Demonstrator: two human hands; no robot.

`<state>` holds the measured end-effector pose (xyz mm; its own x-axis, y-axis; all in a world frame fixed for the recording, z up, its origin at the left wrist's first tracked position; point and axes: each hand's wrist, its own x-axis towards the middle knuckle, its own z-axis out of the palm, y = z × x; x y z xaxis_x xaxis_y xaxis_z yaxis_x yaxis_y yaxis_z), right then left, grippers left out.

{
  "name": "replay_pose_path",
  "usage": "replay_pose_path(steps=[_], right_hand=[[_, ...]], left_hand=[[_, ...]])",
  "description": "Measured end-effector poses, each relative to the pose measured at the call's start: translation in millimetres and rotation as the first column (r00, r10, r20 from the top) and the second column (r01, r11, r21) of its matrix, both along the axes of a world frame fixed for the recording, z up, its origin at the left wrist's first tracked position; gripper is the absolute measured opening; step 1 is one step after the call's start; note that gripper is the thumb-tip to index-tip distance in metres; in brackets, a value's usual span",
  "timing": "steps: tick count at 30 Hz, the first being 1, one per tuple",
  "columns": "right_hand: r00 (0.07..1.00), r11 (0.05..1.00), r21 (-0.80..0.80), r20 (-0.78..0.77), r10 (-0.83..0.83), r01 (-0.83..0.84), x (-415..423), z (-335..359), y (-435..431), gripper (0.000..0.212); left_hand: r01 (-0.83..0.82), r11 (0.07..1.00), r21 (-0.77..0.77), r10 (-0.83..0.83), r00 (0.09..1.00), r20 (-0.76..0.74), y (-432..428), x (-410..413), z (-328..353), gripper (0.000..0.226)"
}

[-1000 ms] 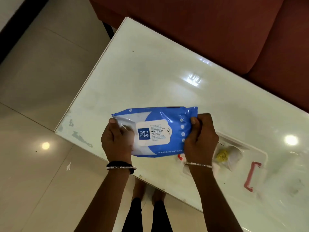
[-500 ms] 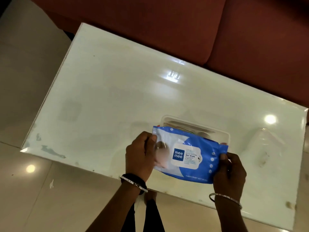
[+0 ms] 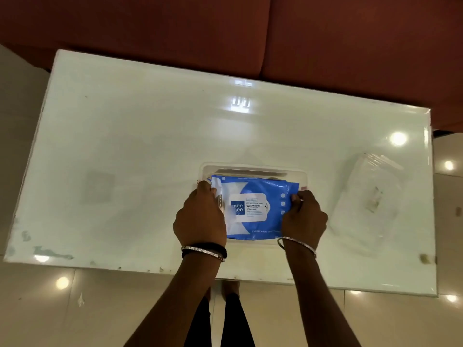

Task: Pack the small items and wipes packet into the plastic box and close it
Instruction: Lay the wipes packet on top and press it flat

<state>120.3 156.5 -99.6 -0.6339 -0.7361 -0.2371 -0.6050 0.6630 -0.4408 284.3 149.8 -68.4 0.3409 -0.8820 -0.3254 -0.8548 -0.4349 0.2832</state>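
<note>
Gripped the packet (image 3: pixel 253 209) at both short ends, left hand (image 3: pixel 200 219) and right hand (image 3: pixel 304 216), fingers closed on it. Held long axis left-right, matching the open box (image 3: pixel 253 169) directly beneath. Lid (image 3: pixel 365 196) lay apart on the counter (image 3: pixel 125 146), nearer the right hand.

The blue wipes packet (image 3: pixel 254 207) lies flat, label up, over the open clear plastic box (image 3: pixel 253 169) near the table's front edge. The box's clear lid (image 3: pixel 360 196) rests well apart to the right, off the box.
</note>
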Motion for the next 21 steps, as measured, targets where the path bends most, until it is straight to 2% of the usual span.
replay_pose_path(steps=[4, 8, 11, 14, 17, 19, 21], right_hand=[[1.000, 1.000, 0.009, -0.009, 0.012, -0.012, 6, -6, 0, 0.015], [0.999, 0.998, 0.053, 0.026, 0.043, -0.044, 6, -5, -3, 0.021], [0.991, 0.988, 0.111, 0.083, 0.101, -0.110, 7, -2, -2, 0.044], [0.974, 0.981, 0.015, 0.126, 0.190, -0.194, 11, 10, 9, 0.062], [0.880, 0.880, -0.023, -0.042, 0.473, -0.474, 16, 12, 28, 0.064], [0.787, 0.781, 0.101, 0.098, 0.609, -0.616, 21, 9, 34, 0.069], [0.725, 0.687, 0.232, 0.192, 0.662, -0.689, 21, 2, 37, 0.074]], left_hand=[[-0.008, 0.995, -0.094, 0.003, 0.999, -0.048, 6, -13, 9, 0.033], [0.178, 0.968, -0.175, -0.204, 0.969, -0.142, 20, -23, 4, 0.035], [0.352, 0.936, 0.000, -0.344, 0.913, -0.221, 27, -27, -14, 0.048], [0.494, 0.859, 0.138, -0.465, 0.863, -0.197, 29, -28, -35, 0.064], [0.529, 0.834, 0.158, -0.507, 0.847, -0.162, 28, -27, -46, 0.078], [0.551, 0.819, 0.156, -0.534, 0.834, -0.140, 28, -27, -51, 0.085], [0.577, 0.802, 0.156, -0.564, 0.817, -0.124, 27, -25, -54, 0.088]])
